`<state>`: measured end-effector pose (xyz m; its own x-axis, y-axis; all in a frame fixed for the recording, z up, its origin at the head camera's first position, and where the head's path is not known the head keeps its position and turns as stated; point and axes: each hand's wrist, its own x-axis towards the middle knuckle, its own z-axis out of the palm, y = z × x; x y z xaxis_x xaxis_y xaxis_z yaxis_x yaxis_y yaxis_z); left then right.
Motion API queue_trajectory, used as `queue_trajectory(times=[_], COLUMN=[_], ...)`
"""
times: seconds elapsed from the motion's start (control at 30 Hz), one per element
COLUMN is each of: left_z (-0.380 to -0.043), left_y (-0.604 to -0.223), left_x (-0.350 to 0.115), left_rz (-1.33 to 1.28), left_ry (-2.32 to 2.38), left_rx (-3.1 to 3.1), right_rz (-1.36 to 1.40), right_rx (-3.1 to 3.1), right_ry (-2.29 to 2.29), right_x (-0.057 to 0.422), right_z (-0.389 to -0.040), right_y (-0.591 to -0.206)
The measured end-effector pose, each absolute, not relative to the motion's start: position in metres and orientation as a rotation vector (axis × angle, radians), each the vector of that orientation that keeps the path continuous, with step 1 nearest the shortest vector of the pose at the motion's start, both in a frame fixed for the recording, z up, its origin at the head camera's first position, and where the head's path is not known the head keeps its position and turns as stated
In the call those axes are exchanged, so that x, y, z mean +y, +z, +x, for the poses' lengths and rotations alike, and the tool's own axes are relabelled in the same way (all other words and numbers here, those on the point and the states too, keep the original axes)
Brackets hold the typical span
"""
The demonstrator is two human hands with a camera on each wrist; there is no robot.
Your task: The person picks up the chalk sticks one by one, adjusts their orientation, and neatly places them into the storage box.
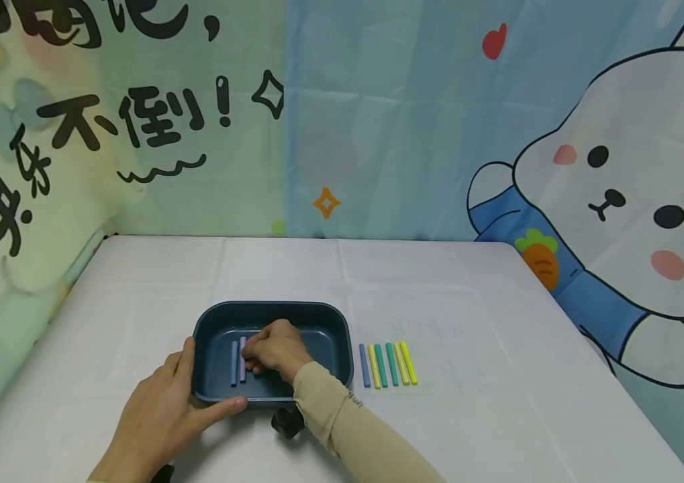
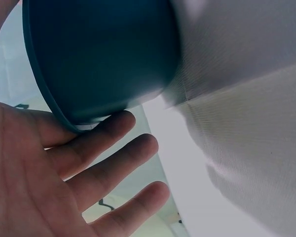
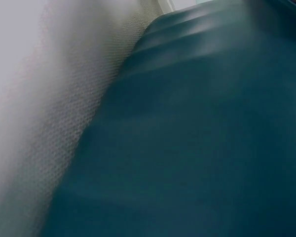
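R hand (image 1: 276,350) at purple stick (image 1: 242,374), rt of blue stick (image 1: 234,363) in tray (image 1: 272,304); can't tell if pinched. L hand (image 1: 163,409), spread wide, touches tray's left side.

Soft, even light reaches the bench (image 1: 499,416) from where I stand; a diffuse shadow lies before the tray (image 1: 326,352). Left wrist view: tray dim, bench strip washed out. Right wrist view: blurred, tray wall faintly glossy, haze upper left.
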<state>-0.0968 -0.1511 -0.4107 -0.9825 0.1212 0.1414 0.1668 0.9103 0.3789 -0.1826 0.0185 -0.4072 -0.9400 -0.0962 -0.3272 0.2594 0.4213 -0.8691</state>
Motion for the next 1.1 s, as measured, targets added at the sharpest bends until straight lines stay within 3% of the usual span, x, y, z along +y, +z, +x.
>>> queue_trajectory(times=[0.53, 1.1], left_z=[-0.097, -0.098], left_y=[-0.41, -0.413], left_x=[-0.151, -0.152], left_rz=[-0.219, -0.226], left_ry=[-0.627, -0.614], left_rx=[-2.976, -2.947], right_rz=[0.152, -0.063], right_rx=[2.344, 2.316], right_ry=[-1.555, -1.589], right_x=[0.019, 0.029], right_z=[-0.182, -0.167], right_y=[-0.405, -0.398])
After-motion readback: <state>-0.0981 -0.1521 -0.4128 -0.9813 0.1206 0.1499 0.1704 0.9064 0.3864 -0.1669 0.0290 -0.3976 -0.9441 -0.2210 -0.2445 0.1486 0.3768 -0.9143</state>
